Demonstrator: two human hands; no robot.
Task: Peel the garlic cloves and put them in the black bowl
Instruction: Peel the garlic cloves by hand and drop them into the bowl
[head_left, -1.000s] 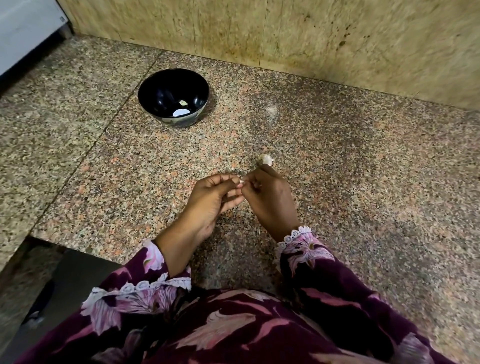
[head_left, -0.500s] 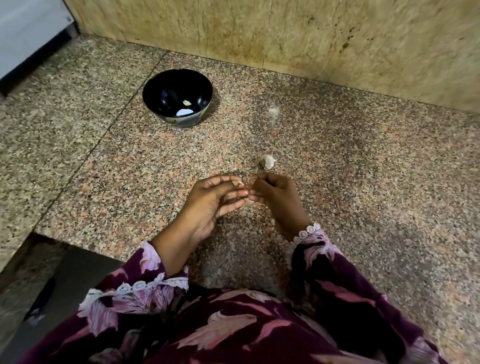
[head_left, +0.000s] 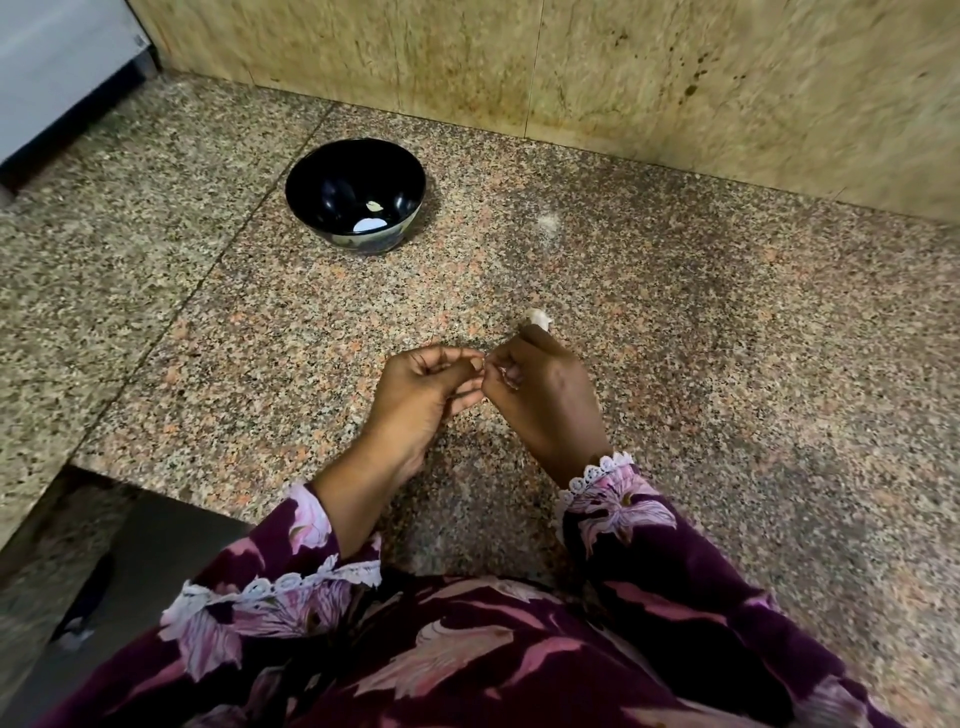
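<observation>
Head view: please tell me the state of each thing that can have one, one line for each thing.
black bowl: upright on the counter, with two small pale pieces inside.
garlic piece: lying on the granite counter, just beyond the right hand.
left hand: fingers curled, fingertips meeting the right hand's.
right hand: fingers curled; anything pinched between the hands is hidden.

Item between the fingertips of left hand (head_left: 423, 387) and right hand (head_left: 540, 387): curled fingers (head_left: 457, 358) cover it; only a pale speck shows, too small to identify. Garlic piece (head_left: 537, 318) on counter (head_left: 727, 364): near side hidden behind the right hand. Bowl (head_left: 311, 179): two pale bits inside, too small to tell clove from peel. Grey object (head_left: 52, 67) at top left: cut off by frame edge. Sleeves (head_left: 649, 545): cut off at bottom edge.
</observation>
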